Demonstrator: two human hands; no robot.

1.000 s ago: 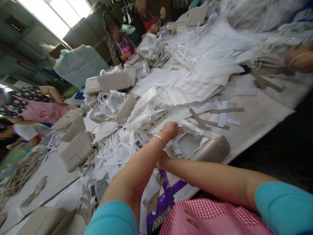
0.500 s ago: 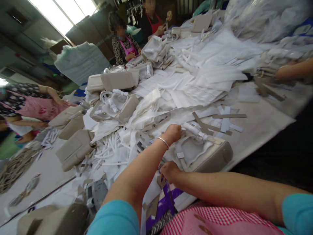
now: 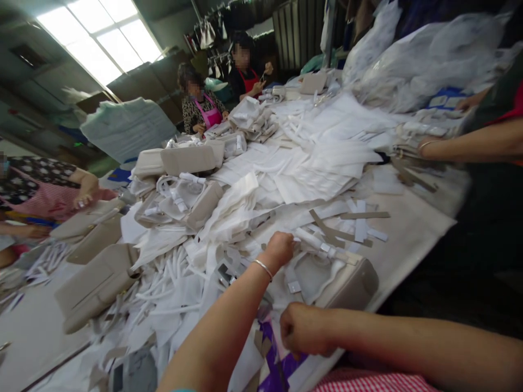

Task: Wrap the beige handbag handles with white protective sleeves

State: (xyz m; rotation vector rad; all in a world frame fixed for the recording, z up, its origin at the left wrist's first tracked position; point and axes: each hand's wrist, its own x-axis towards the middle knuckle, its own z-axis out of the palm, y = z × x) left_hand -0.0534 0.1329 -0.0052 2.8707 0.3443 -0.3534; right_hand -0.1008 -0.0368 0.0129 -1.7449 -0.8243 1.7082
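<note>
A beige handbag [image 3: 347, 283] lies tilted in front of me, with white wrapping and clear film about its strap. My left hand [image 3: 280, 249], a bangle at its wrist, is closed at the near end of the white-wrapped strap [image 3: 316, 240]; the fingertips are partly hidden. Close to the bag's near side, my right hand [image 3: 304, 329] has its fingers curled in, and whatever they may hold is hidden. Below that hand is purple-and-pink packaging [image 3: 273, 348]. Beside my left forearm lie loose white strips [image 3: 180, 272] and a small grey device [image 3: 224, 272].
White sheets [image 3: 302, 179] are heaped across the table. More beige bags [image 3: 98, 283] lie at left and farther back. Grey-brown strips [image 3: 363, 215] sit beyond my bag, near the table edge. Co-workers are at the left and back; a co-worker's arm [image 3: 461, 142] reaches in at right.
My right hand has shifted right and lifted away from the purple packaging. The left hand stays at the wrapped strap. The view has tilted, showing more of the window and the right-hand co-worker.
</note>
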